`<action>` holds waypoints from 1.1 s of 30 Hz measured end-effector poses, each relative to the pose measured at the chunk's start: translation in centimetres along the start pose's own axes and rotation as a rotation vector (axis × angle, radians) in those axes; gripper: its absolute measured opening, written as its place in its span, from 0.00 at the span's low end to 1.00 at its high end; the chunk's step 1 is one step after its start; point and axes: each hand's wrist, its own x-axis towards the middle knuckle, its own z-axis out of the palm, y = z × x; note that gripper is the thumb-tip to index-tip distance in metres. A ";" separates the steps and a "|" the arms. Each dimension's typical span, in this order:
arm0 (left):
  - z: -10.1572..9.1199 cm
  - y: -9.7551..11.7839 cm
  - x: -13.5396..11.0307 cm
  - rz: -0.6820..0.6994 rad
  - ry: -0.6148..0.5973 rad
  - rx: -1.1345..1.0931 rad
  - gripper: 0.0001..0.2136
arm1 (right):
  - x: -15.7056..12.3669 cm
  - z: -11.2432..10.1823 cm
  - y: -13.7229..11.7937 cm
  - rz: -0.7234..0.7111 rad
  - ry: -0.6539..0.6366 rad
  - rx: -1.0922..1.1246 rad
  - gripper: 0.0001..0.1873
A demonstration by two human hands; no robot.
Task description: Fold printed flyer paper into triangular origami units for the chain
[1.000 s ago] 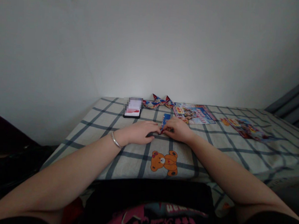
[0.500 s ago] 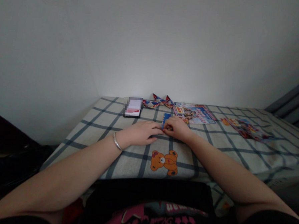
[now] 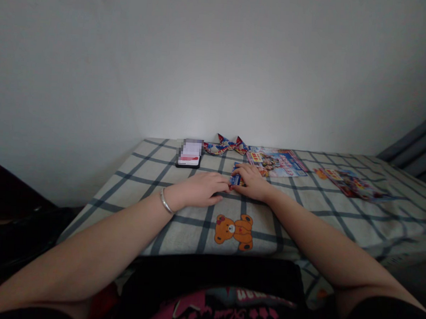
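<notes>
Both of my hands rest on a checked bed sheet (image 3: 144,175) with a bear print. My left hand (image 3: 200,188), with a silver bracelet at the wrist, lies palm down, its fingertips touching the near edge of a small blue card (image 3: 235,178). My right hand (image 3: 251,180) lies flat over that card with its fingers stretched across it, hiding most of it. The card lies on the sheet between the two hands.
A phone (image 3: 189,153) lies behind my left hand near the wall. A red and blue strip (image 3: 226,145) lies beside it. Two colourful printed sheets, one (image 3: 275,162) and another (image 3: 350,183), lie to the right. An orange bear print (image 3: 235,230) is near the bed's front edge.
My right hand has slid a little farther over the blue card and flattened on it, covering more of it. My left hand has barely moved.
</notes>
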 end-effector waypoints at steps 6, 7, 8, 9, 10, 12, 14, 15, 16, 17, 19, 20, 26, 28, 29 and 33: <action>0.9 0.0 0.1 -0.005 0.040 0.039 0.14 | 0.1 -0.3 -0.4 0.079 -0.067 0.002 0.24; 1.0 0.0 0.2 -0.008 0.042 0.046 0.14 | 0.2 -0.3 -0.4 0.088 -0.072 0.001 0.24; 1.0 0.0 0.2 -0.012 0.041 0.050 0.13 | 0.2 -0.2 -0.4 0.096 -0.074 0.001 0.25; 0.9 0.0 0.3 -0.015 0.038 0.050 0.13 | 0.2 -0.2 -0.3 0.102 -0.076 0.000 0.25; 0.9 0.0 0.4 -0.017 0.034 0.047 0.13 | 0.3 -0.1 -0.2 0.106 -0.077 0.001 0.25; 0.7 -0.1 0.4 -0.020 0.023 0.031 0.12 | 0.3 0.0 0.0 0.108 -0.081 0.004 0.25; 0.5 -0.3 0.5 -0.020 0.011 0.014 0.12 | 0.3 0.0 0.2 0.108 -0.085 0.008 0.25; 0.5 -0.3 0.5 -0.019 0.009 0.007 0.12 | 0.3 0.0 0.2 0.109 -0.088 0.011 0.25; 0.4 -0.4 0.5 -0.016 0.011 0.000 0.12 | 0.3 0.0 0.3 0.110 -0.092 0.014 0.25; 0.4 -0.4 0.5 -0.012 0.014 -0.005 0.12 | 0.3 0.0 0.3 0.112 -0.096 0.018 0.25; 0.3 -0.3 0.4 -0.007 0.022 -0.011 0.11 | 0.3 -0.1 0.3 0.116 -0.103 0.020 0.24; 0.2 -0.3 0.4 -0.007 0.025 -0.012 0.11 | 0.2 -0.2 0.3 0.120 -0.104 0.018 0.24; -0.1 -0.3 0.2 0.015 0.006 -0.056 0.07 | 0.2 -0.4 0.3 0.180 -0.104 0.007 0.23; -0.1 -0.4 0.2 0.035 0.009 -0.079 0.07 | 0.1 -0.4 0.4 0.195 -0.103 0.003 0.24; -0.1 -0.5 0.2 0.041 0.012 -0.087 0.06 | 0.1 -0.5 0.5 0.200 -0.098 0.001 0.25; 0.2 -0.4 0.2 -0.002 0.036 -0.072 0.08 | -0.1 -0.7 0.7 0.190 -0.058 -0.010 0.28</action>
